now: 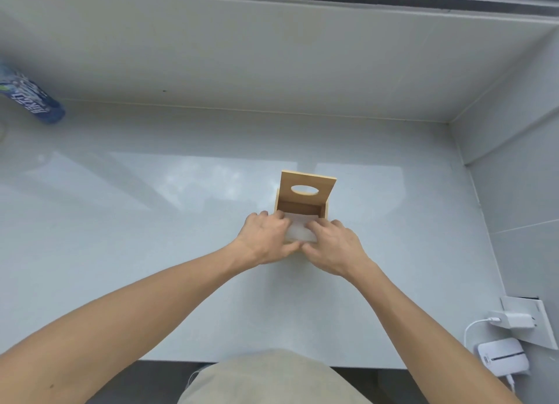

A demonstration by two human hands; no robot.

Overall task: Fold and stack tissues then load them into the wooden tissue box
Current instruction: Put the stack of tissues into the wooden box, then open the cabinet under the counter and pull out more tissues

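Observation:
A small wooden tissue box (325,211) stands in the middle of the white counter, its lid with an oval slot (308,186) tipped up at the back. A white stack of folded tissues (298,229) lies over the box's open top, partly inside. My left hand (266,237) grips the stack's left side, fingers on top and thumb at the front edge. My right hand (332,246) holds the right side the same way. The two thumbs nearly touch at the front. The box's front wall is hidden behind my hands.
A blue tissue pack (33,99) lies at the far left by the back wall. At the right front, a white charger (514,320) is plugged into a wall socket and a white device (503,356) rests on the counter (151,222). Walls close the back and right.

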